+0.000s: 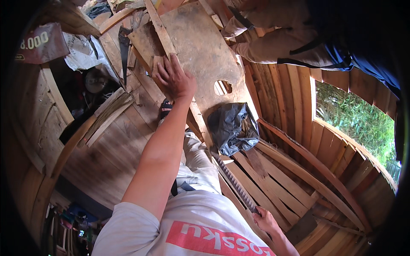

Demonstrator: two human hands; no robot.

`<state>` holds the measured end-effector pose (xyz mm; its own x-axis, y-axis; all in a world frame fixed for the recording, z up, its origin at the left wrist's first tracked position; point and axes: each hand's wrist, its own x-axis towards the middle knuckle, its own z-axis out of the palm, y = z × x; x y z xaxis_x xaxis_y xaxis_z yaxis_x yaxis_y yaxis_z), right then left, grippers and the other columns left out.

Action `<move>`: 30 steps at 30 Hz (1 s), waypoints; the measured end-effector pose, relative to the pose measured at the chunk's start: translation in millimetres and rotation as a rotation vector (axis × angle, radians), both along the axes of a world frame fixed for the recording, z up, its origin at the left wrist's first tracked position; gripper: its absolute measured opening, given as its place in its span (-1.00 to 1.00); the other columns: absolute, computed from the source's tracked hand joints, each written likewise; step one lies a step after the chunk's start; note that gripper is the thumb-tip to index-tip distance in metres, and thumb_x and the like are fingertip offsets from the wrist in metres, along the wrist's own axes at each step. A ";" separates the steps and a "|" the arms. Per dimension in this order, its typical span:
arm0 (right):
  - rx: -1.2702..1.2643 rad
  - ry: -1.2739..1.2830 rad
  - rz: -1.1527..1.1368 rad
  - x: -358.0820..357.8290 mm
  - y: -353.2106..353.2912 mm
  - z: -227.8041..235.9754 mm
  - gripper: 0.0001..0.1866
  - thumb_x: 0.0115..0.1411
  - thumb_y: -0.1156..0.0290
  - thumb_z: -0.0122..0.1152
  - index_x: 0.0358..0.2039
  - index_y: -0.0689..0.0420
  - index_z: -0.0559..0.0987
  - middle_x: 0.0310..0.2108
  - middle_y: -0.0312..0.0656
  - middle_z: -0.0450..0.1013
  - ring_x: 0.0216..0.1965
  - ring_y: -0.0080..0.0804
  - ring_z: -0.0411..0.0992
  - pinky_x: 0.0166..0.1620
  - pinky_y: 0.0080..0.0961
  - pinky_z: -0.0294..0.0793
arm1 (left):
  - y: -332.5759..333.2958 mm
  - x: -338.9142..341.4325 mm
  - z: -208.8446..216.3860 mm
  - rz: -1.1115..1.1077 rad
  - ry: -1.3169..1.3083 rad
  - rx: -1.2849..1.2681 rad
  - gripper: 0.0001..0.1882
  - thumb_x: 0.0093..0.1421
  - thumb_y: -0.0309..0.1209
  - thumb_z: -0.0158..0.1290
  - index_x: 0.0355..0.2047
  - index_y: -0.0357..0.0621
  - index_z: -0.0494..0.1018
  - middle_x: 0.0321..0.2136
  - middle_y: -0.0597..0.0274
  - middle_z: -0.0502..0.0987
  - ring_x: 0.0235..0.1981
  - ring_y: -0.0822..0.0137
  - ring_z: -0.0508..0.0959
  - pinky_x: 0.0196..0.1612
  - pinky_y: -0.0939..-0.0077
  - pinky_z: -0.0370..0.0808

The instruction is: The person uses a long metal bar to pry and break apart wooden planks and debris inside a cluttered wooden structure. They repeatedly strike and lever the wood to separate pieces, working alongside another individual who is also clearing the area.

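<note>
My left hand [176,80] is stretched forward, its fingers spread and lying on a narrow wooden strip [160,32] and a small wood piece beside it. Beneath them is a broad wooden board [196,47] with a cut-out hole near its right edge. Low on the right, my right hand [265,220] is closed round the near end of a ribbed steel bar [235,183]. The bar slants forward and left, past a crumpled black plastic bag [232,128]. Its far end meets the edge of a long timber, where the contact is hard to make out.
A handsaw [124,53] lies at the far left, close to a white sack [81,51] and a dark floor opening [81,91]. Another person's legs [273,45] stand at the far right. Curved planked walls [294,94] and a bent timber [316,170] rise on the right.
</note>
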<state>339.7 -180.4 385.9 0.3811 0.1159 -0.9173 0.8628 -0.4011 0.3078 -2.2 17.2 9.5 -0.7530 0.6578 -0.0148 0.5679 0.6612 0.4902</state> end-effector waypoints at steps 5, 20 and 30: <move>0.097 0.023 0.061 5.8 -6.3 -3.7 -0.50 0.19 0.22 0.13 0.10 0.19 0.44 -0.39 0.06 0.55 -0.23 -0.05 0.55 -0.11 -0.29 0.45 | 1.4 0.2 -0.6 0.006 0.027 0.000 -0.20 0.06 -0.37 0.01 0.34 -0.03 0.02 0.33 0.02 0.05 0.36 -0.09 -0.05 0.34 -0.12 -0.19; 0.365 0.317 0.087 38.7 -60.6 -20.4 -0.59 0.18 0.44 0.15 0.05 0.27 0.45 -0.11 0.17 0.48 -0.05 0.04 0.46 0.01 -0.25 0.41 | -10.7 -9.2 2.4 -0.080 -0.004 0.095 -0.17 0.05 -0.40 0.07 0.34 -0.05 0.02 0.29 -0.05 0.12 0.34 -0.08 0.04 0.34 -0.04 -0.14; 0.335 0.274 0.093 48.0 -73.0 -31.0 -0.51 0.20 0.31 0.13 0.11 0.24 0.41 -0.05 0.19 0.46 0.02 0.04 0.44 0.05 -0.20 0.39 | -52.4 -70.1 -19.4 -0.080 -0.147 0.256 -0.34 0.12 -0.45 0.07 0.24 -0.18 0.16 0.24 -0.15 0.16 0.29 -0.11 0.11 0.30 0.06 0.07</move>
<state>387.7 -253.4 354.9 0.1030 0.4463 -0.8890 0.9314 -0.3570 -0.0713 -72.3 -35.3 -9.9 -0.7004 0.7117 0.0543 0.5244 0.4615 0.7155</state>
